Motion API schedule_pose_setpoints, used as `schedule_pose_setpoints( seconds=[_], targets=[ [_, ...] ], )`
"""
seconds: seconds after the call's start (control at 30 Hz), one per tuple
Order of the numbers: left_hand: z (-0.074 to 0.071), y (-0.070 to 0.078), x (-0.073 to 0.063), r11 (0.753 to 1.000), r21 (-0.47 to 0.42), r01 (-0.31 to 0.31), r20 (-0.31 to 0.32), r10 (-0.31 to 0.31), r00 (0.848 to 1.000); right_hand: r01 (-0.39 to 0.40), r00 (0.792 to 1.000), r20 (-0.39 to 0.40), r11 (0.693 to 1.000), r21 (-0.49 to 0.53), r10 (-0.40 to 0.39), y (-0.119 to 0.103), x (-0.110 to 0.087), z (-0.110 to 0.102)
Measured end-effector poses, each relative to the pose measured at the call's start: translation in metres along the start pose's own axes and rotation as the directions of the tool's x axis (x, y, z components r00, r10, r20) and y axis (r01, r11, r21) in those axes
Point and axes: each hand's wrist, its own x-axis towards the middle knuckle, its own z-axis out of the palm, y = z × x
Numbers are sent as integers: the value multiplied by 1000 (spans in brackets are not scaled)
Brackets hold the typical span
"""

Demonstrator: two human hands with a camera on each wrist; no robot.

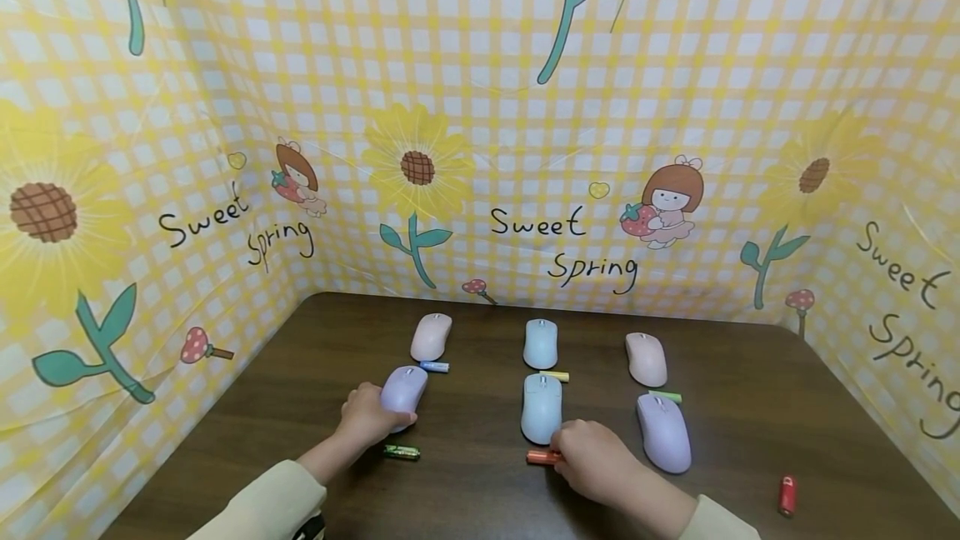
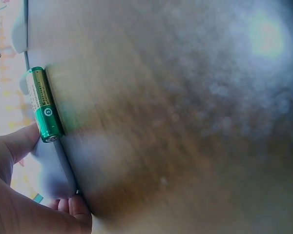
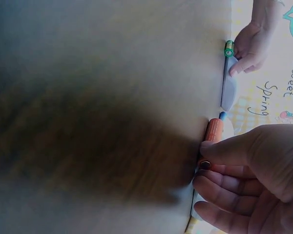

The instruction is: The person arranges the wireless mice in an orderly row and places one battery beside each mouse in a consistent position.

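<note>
In the head view my left hand (image 1: 367,417) grips the near-left purple mouse (image 1: 405,387) by its sides, thumb on the near side. A green battery (image 1: 402,452) lies on the table just in front of that mouse; the left wrist view shows the battery (image 2: 44,105) close by the thumb. My right hand (image 1: 598,458) pinches one end of an orange battery (image 1: 540,457) between thumb and fingers. This battery lies crosswise at the near end of a light blue mouse (image 1: 542,411). In the right wrist view the thumb covers part of the orange battery (image 3: 214,130).
Behind stand a pink mouse (image 1: 431,337), a blue mouse (image 1: 541,343) and another pink mouse (image 1: 646,359). Blue (image 1: 435,367), yellow (image 1: 556,376) and green (image 1: 666,397) batteries lie between the rows. A purple mouse (image 1: 664,433) and red battery (image 1: 786,496) are at right.
</note>
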Motion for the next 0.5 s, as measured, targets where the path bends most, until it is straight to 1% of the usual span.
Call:
schedule_pose_setpoints(
  seconds=[0.17, 0.5],
  targets=[
    [-1, 1, 0, 1000, 2, 7, 1, -7, 1000, -4, 1000, -22, 1000, 3, 4, 1, -1, 1],
    [-2, 2, -1, 1000, 0, 13, 9, -13, 1000, -9, 1000, 14, 1000, 19, 9, 0, -1, -3]
  ],
)
